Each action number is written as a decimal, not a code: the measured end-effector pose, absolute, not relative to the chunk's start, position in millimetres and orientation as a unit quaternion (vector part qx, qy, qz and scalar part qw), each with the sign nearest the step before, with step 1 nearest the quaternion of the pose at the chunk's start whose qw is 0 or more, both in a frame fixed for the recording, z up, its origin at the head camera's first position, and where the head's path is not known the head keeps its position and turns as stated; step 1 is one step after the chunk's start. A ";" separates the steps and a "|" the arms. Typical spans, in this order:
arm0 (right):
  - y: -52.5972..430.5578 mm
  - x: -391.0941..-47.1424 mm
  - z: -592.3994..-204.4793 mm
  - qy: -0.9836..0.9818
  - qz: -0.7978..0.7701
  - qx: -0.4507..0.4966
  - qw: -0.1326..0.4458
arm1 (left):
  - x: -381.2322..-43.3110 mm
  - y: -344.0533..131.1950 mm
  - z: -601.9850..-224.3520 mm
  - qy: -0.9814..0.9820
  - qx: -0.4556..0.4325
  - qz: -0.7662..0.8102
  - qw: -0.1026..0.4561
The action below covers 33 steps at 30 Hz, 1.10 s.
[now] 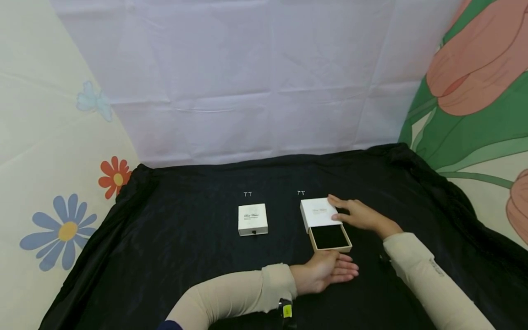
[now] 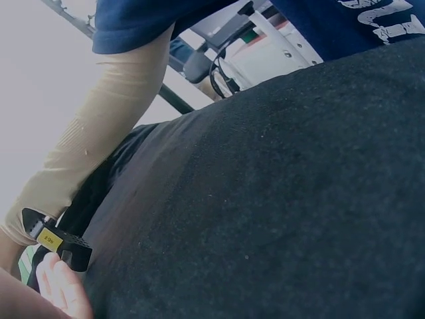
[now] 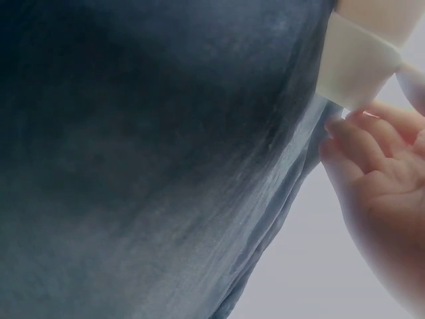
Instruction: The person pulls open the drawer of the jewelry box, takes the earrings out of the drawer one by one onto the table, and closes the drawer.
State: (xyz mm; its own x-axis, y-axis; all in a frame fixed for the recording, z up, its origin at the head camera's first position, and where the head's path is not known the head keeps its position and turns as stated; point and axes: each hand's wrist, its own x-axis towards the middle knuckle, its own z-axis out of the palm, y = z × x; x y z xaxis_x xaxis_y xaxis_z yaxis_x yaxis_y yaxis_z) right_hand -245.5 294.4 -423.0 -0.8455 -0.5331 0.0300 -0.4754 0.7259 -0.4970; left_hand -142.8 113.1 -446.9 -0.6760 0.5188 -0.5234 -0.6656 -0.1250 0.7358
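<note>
A white drawer-style box (image 1: 319, 212) with small dark print stands at right centre in the head view. Its shallow drawer (image 1: 351, 248), pale-rimmed with a black inside, sticks out toward the person. My right hand (image 1: 363, 215) holds the box's outer sleeve at its right side; the right wrist view shows the fingertips at a pale box side (image 3: 358, 63). Palm up, my left hand (image 1: 323, 271) lies at the drawer's front edge with its fingers stretched out to the right. The left wrist view shows only some fingers (image 2: 63, 286).
To the left sits a similar white box (image 1: 253, 219), closed, with a small dark tab in front. Behind the boxes lie two pairs of small white T-shaped pieces, a left pair (image 1: 247, 194) and a right pair (image 1: 301, 193). Black cloth (image 1: 185, 256) covers the table.
</note>
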 end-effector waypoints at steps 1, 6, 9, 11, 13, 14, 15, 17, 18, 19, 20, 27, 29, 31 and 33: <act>294.5 -245.5 -423.3 0.927 -0.249 -0.274 0.056 | -143.1 113.3 -447.2 0.528 -0.069 0.747 0.397; 294.0 -245.1 -423.0 0.927 -0.250 -0.275 0.053 | -143.8 113.6 -447.6 0.528 -0.068 0.749 0.395; 293.6 -245.3 -422.3 0.926 -0.253 -0.274 0.056 | -144.4 113.6 -447.3 0.529 -0.069 0.748 0.396; 293.6 -245.6 -422.1 0.926 -0.255 -0.272 0.058 | -144.9 113.5 -447.1 0.529 -0.069 0.747 0.396; 293.6 -245.6 -421.9 0.926 -0.255 -0.271 0.061 | -145.7 113.5 -447.2 0.529 -0.067 0.747 0.397; 293.8 -245.6 -421.8 0.926 -0.254 -0.271 0.061 | -146.0 113.5 -447.3 0.529 -0.066 0.747 0.397; 294.1 -245.7 -422.1 0.927 -0.251 -0.273 0.060 | -146.4 113.5 -447.5 0.528 -0.066 0.747 0.398; 294.7 -245.6 -422.4 0.927 -0.252 -0.271 0.062 | -147.4 113.4 -447.9 0.526 -0.067 0.747 0.400; 294.9 -245.5 -422.4 0.927 -0.251 -0.271 0.064 | -147.7 113.5 -448.1 0.525 -0.067 0.747 0.401; 295.3 -245.5 -422.5 0.927 -0.250 -0.271 0.064 | -148.0 113.5 -448.1 0.524 -0.069 0.748 0.401; 295.5 -245.4 -422.4 0.927 -0.251 -0.271 0.065 | -148.3 113.6 -448.2 0.524 -0.069 0.748 0.402; 295.4 -245.7 -422.8 0.926 -0.249 -0.278 0.060 | -149.2 115.9 -448.0 0.519 -0.075 0.754 0.395; 294.8 -245.3 -422.3 0.925 -0.252 -0.278 0.060 | -149.2 116.5 -447.6 0.519 -0.076 0.756 0.393; 294.2 -244.9 -422.1 0.925 -0.252 -0.280 0.058 | -149.3 116.7 -446.9 0.519 -0.078 0.756 0.391; 293.4 -244.3 -421.4 0.924 -0.252 -0.283 0.056 | -149.6 116.7 -446.2 0.518 -0.080 0.757 0.391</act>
State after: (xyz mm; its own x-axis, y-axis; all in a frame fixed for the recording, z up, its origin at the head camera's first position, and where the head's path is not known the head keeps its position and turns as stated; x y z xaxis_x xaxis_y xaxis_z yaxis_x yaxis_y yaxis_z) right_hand -244.3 293.4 -421.4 -0.8340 -0.5504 0.0392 -0.4942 0.7135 -0.4966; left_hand -149.6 116.7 -446.2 -0.6820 0.5087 -0.5254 -0.6738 -0.1579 0.7219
